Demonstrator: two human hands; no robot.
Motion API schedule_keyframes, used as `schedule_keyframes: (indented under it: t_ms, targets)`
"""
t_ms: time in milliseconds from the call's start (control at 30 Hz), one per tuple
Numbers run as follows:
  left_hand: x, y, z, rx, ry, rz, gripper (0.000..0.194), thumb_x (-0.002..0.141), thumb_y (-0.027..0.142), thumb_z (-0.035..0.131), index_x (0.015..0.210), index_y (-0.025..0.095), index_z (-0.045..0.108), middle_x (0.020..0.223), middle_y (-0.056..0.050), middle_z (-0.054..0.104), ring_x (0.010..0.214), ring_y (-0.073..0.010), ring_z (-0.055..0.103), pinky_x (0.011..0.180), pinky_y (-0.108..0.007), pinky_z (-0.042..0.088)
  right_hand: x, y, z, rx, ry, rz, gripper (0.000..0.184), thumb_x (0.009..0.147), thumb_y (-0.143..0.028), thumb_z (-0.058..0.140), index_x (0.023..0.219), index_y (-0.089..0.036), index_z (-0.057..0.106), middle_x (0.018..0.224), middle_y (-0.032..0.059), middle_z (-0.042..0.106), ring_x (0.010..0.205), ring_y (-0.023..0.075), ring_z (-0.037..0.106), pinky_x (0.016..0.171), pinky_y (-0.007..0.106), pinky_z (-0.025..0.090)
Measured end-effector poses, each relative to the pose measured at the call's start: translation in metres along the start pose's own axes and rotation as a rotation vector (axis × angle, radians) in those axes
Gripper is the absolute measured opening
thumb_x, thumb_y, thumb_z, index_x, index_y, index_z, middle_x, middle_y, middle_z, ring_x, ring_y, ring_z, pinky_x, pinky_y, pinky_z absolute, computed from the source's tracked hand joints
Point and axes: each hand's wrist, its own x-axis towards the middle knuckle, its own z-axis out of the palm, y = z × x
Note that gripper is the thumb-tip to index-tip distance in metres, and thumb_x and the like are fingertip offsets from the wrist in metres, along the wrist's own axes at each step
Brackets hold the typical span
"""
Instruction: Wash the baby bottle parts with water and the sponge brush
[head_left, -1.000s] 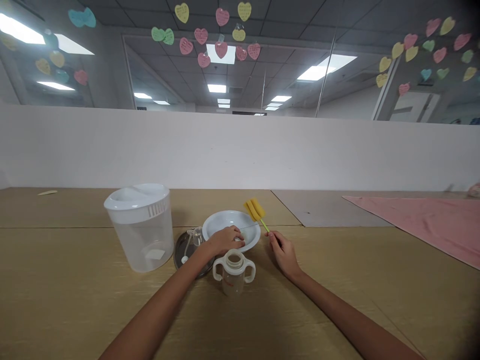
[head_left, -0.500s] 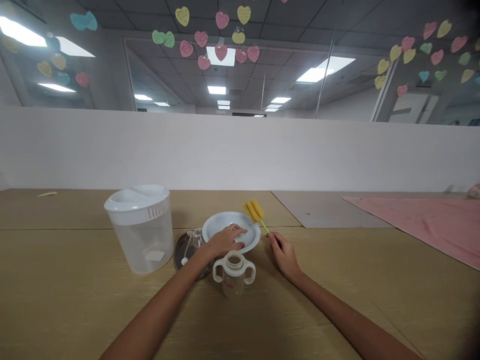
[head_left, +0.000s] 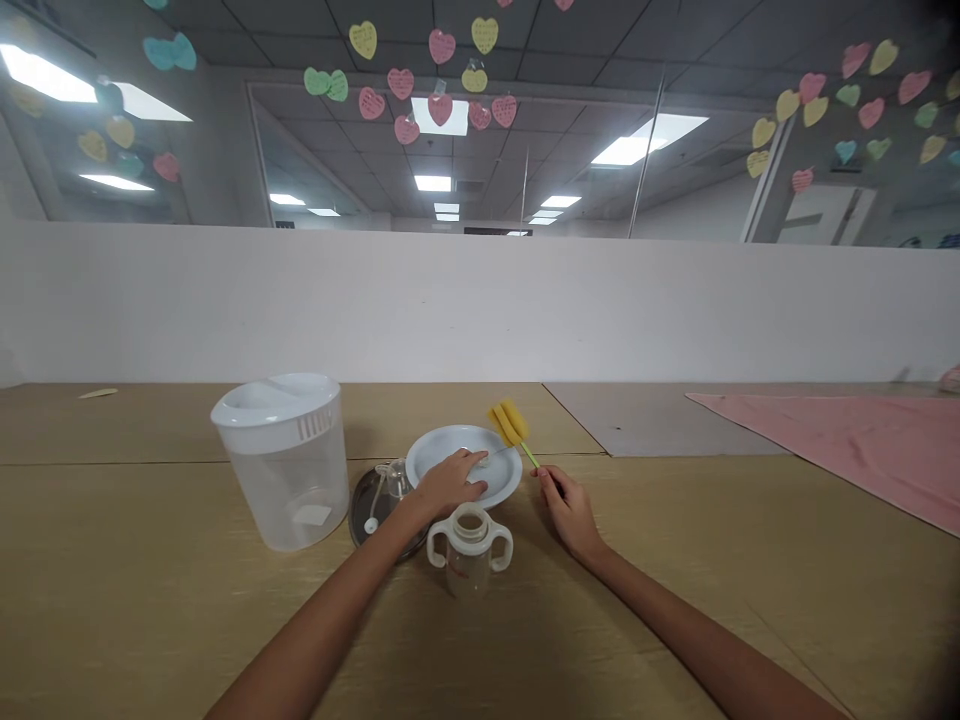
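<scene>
My right hand [head_left: 568,508] is closed around the green handle of a bottle brush [head_left: 511,422] with a yellow sponge head. The brush tilts up and left, its head over the far right rim of a white bowl [head_left: 433,446]. Over that bowl reaches my left hand [head_left: 454,480], thumb and fingers apart, the fingertips beside a small clear piece [head_left: 484,462] too faint to name. In front of the bowl stands a lidless clear baby bottle [head_left: 469,550] with two white handles. Under my left forearm, a dark metal tray [head_left: 358,520] is partly hidden.
A bottle cap [head_left: 397,478] and a straw with a white weighted end [head_left: 371,524] lie on the tray. Left of it stands a clear bucket [head_left: 289,480] with a white lid. A pink cloth [head_left: 840,440] covers the right side, and a white wall [head_left: 480,310] bounds the back.
My left hand's fingers have shifted slightly in the bowl. The brush and my right hand hold almost the same place; the view has tilted a little.
</scene>
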Motion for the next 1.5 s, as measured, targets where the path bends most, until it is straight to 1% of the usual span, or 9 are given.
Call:
schedule_keyframes:
  t_ms: [133,233,600,667,800,967,1067,1200,1500]
  targets:
    - [0.006,-0.004,0.002,-0.09,0.198,-0.07,0.037,0.075,0.024,0.05,0.111,0.015,0.057,0.097,-0.009,0.064,0.092,-0.0217,0.057,0.087,-0.034,0.041,0.0,0.001,0.001,0.002,-0.006,0.007,0.04,0.087,-0.044,0.034,0.085,-0.015,0.061,0.064,0.0025,0.059,0.06,0.0161,0.054,0.053,0.024,0.039]
    - [0.009,-0.004,-0.006,-0.187,0.311,-0.107,0.03,0.079,0.026,0.046,0.103,0.015,0.059,0.086,-0.007,0.066,0.082,-0.0184,0.06,0.082,-0.032,0.045,0.0,0.001,0.001,-0.004,-0.009,-0.003,0.039,0.087,-0.044,0.034,0.085,-0.015,0.06,0.066,0.0026,0.06,0.061,0.016,0.054,0.055,0.024,0.039]
    - [0.006,0.02,-0.043,-0.577,0.444,-0.064,0.034,0.08,0.034,0.043,0.103,0.011,0.054,0.087,-0.009,0.066,0.08,-0.0162,0.063,0.068,-0.026,0.05,-0.004,-0.001,0.001,-0.054,-0.086,-0.131,0.034,0.087,-0.038,0.037,0.089,-0.017,0.063,0.079,0.005,0.067,0.072,0.0188,0.06,0.065,0.026,0.045]
    - [0.002,0.021,-0.05,-0.474,0.42,-0.02,0.029,0.079,0.032,0.046,0.098,0.013,0.057,0.083,-0.007,0.067,0.078,-0.0157,0.062,0.069,-0.026,0.048,-0.005,-0.001,0.001,-0.069,-0.103,-0.16,0.032,0.086,-0.036,0.038,0.091,-0.017,0.063,0.084,0.0056,0.068,0.074,0.0192,0.061,0.067,0.027,0.046]
    - [-0.009,0.026,-0.066,-0.092,0.343,-0.007,0.023,0.079,0.032,0.046,0.091,0.019,0.061,0.08,-0.002,0.067,0.073,-0.0145,0.06,0.067,-0.024,0.044,-0.008,-0.001,0.0,-0.088,-0.09,-0.175,0.031,0.086,-0.036,0.039,0.093,-0.018,0.063,0.089,0.0064,0.068,0.078,0.0203,0.062,0.071,0.029,0.047]
    - [-0.017,0.033,-0.079,0.224,0.349,-0.083,0.035,0.082,0.044,0.041,0.078,0.018,0.064,0.076,-0.004,0.067,0.069,-0.0169,0.058,0.061,-0.025,0.04,-0.008,-0.002,-0.001,-0.055,-0.019,-0.164,0.032,0.087,-0.037,0.037,0.091,-0.017,0.061,0.082,0.0059,0.067,0.075,0.019,0.061,0.068,0.027,0.047]
    - [-0.017,0.031,-0.079,0.263,0.283,-0.053,0.028,0.08,0.037,0.046,0.083,0.018,0.066,0.083,-0.005,0.068,0.072,-0.0179,0.059,0.064,-0.026,0.041,-0.007,-0.001,-0.001,-0.048,0.022,-0.153,0.032,0.087,-0.037,0.037,0.09,-0.016,0.061,0.079,0.0063,0.067,0.071,0.0183,0.061,0.064,0.027,0.048]
    - [-0.016,0.029,-0.077,0.217,0.226,0.016,0.025,0.077,0.022,0.049,0.095,0.02,0.066,0.098,-0.004,0.067,0.084,-0.0186,0.059,0.075,-0.027,0.042,-0.007,0.004,0.003,-0.06,-0.021,-0.228,0.029,0.083,-0.036,0.046,0.094,-0.018,0.065,0.091,0.0077,0.069,0.083,0.0224,0.064,0.075,0.034,0.05]
    - [-0.017,0.027,-0.083,0.094,0.155,0.033,0.027,0.075,0.033,0.052,0.092,0.022,0.069,0.094,-0.003,0.069,0.082,-0.019,0.061,0.073,-0.025,0.044,-0.003,0.007,0.004,-0.021,0.043,-0.174,0.029,0.081,-0.036,0.049,0.097,-0.02,0.067,0.099,0.0073,0.068,0.091,0.0242,0.063,0.084,0.041,0.049]
